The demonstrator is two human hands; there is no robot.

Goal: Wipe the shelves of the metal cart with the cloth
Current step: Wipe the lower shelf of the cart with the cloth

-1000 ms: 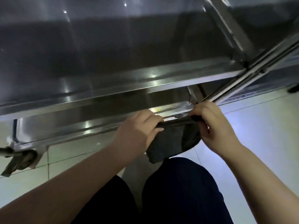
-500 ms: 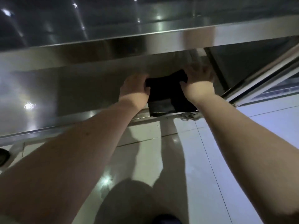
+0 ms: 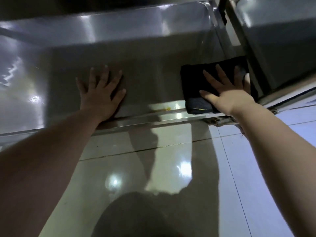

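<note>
I see the lower shelf (image 3: 150, 74) of the metal cart (image 3: 273, 40), and both bare hands lie on it. The left hand (image 3: 102, 93) rests flat on the bare steel near the middle of the shelf. Its grip is wide, with the fingers straight and spread, and it holds nothing. The right hand (image 3: 227, 94) presses down on the dark cloth (image 3: 192, 82), also with a wide grip: the fingers (image 3: 220, 72) are stretched out over the fabric and not curled around it. The cloth lies folded at the right end of the shelf, just beside the upright post (image 3: 239, 35) of the cart. Its near edge hangs a little over the near rim (image 3: 136, 120). The two hands are well apart. On the rim, between the hands and closer to the cloth, there is a small yellow spot (image 3: 167, 109); I cannot tell what it is. In front of the cart is the glossy tiled floor (image 3: 171, 168).
</note>
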